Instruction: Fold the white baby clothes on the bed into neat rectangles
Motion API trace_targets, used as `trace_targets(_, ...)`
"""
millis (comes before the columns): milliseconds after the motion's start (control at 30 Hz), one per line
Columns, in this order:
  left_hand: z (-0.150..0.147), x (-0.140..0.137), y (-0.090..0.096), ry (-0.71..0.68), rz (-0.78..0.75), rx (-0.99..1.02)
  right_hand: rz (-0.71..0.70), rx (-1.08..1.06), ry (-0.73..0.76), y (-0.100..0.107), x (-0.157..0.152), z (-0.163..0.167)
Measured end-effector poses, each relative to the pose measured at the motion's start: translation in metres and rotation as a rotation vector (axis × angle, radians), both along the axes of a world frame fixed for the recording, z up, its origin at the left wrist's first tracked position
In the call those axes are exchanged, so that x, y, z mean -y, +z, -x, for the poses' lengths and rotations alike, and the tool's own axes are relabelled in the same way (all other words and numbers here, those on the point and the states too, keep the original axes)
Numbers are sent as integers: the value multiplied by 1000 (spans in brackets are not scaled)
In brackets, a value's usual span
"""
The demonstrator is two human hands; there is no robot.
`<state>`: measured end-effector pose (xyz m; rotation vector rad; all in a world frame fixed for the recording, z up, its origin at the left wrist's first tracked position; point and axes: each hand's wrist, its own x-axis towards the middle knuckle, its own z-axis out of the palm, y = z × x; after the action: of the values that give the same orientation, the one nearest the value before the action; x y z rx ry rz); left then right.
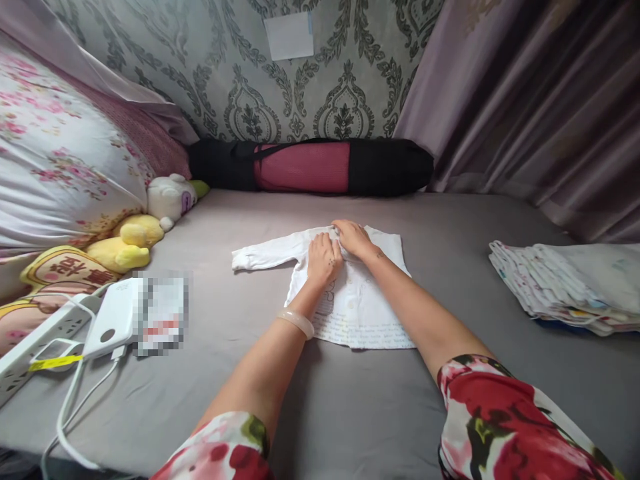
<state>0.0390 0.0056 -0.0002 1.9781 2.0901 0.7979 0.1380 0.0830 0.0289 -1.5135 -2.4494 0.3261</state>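
Note:
A small white baby shirt [365,290] lies front up on the bed, its hem printed with rows of tiny lettering. One sleeve [265,255] stretches out to the left; the other appears folded in over the body. My left hand [325,259] rests on the upper chest, its bent fingers closed at the fabric by the front opening. Close beside it, at the collar, my right hand [351,238] has its thumb and fingers drawn together on the cloth. The fingertips of both hands are partly hidden, and a pale bangle [296,323] circles my left forearm.
Folded cloths [565,283] are stacked at the right. On the left lie a power strip [43,340], a white power bank [113,317] with cables, and plush toys [133,240] by a floral pillow [65,147]. A long black and maroon bag [305,167] lies along the wall.

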Motion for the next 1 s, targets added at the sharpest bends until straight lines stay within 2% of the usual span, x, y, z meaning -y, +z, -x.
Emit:
trace_targets(133,4,-2,1,39,-61,133,16,77,118,-11,23,2)
trace_targets(267,5,-2,3,9,-74,144,62,114,117,-18,35,5)
trace_targets(367,5,1,6,-25,-61,139,72,62,107,-19,33,6)
trace_targets(433,4,3,8,-28,-25,130,81,-30,73,-17,30,5)
trace_targets(567,2,7,10,-52,46,49,47,-189,-108,-12,27,-5)
trace_targets(733,-2,8,5,-160,43,-121,42,-44,-249,-9,45,-43)
trace_targets(867,-3,8,1,-244,65,-223,35,94,-274,-13,58,-71)
trace_targets(1000,-2,8,1,-288,98,-282,29,142,-278,-22,62,-82)
